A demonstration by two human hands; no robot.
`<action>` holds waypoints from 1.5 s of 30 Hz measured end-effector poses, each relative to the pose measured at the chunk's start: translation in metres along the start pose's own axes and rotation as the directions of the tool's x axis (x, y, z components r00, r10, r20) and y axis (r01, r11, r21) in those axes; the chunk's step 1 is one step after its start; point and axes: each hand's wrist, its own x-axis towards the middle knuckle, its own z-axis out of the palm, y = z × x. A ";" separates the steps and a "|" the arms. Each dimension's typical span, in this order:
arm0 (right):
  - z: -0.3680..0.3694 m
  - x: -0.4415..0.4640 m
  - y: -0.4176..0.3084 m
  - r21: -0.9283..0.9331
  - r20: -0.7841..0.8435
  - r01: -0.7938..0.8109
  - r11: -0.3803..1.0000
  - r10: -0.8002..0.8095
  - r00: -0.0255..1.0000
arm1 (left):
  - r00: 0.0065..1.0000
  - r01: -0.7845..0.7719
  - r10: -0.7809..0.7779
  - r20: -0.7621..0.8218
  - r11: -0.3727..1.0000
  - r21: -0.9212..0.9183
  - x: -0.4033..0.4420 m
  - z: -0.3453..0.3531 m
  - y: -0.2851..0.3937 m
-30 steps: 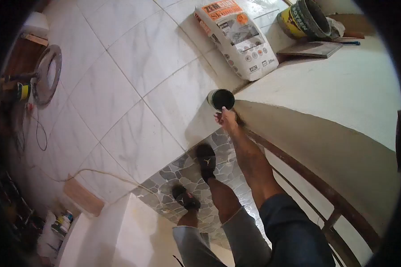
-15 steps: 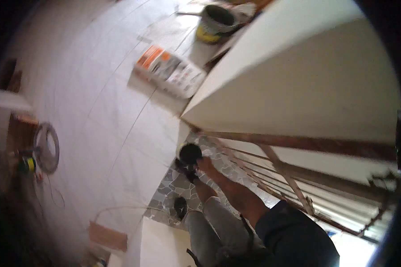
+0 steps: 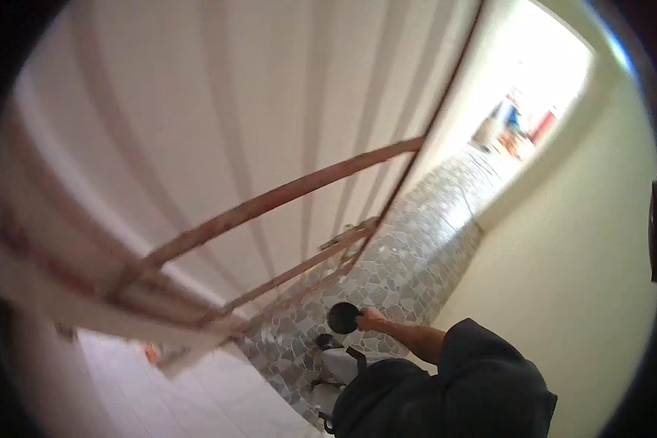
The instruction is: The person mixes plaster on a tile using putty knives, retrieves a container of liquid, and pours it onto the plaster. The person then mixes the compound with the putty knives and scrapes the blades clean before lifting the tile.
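A dark round container point(image 3: 344, 318), open at the top, hangs low in front of my body, above the stone-patterned floor. My right hand point(image 3: 371, 319) is closed on its right edge, with the forearm reaching in from the right. Its inside looks dark, and I cannot make out any contents. My left hand does not show in the head view.
A reddish-brown metal railing point(image 3: 292, 191) crosses the left and middle. The stone-patterned floor point(image 3: 409, 266) runs toward a bright doorway at the upper right, with blurred items beyond. A pale wall point(image 3: 562, 241) stands right; white tiles point(image 3: 190, 398) lie lower left.
The view has swung away from the white bag and bucket to the railing and doorway. My right hand has carried the container from beside the bag out over the stone-patterned floor.
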 end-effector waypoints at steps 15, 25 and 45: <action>-0.135 -0.041 0.397 0.894 -0.146 -0.231 0.385 0.736 0.661 | 0.853 -0.456 0.034 0.521 0.533 0.713 -0.049 0.608 0.197; -0.258 -0.008 0.487 0.994 0.086 -0.093 -0.055 0.920 0.382 | 0.889 -0.382 -0.136 0.437 0.305 0.872 -0.075 0.850 0.136; -0.608 0.249 0.628 0.747 0.483 0.418 -0.517 0.854 0.193 | 0.713 -0.698 -0.233 0.661 -0.139 0.703 -0.108 1.671 0.055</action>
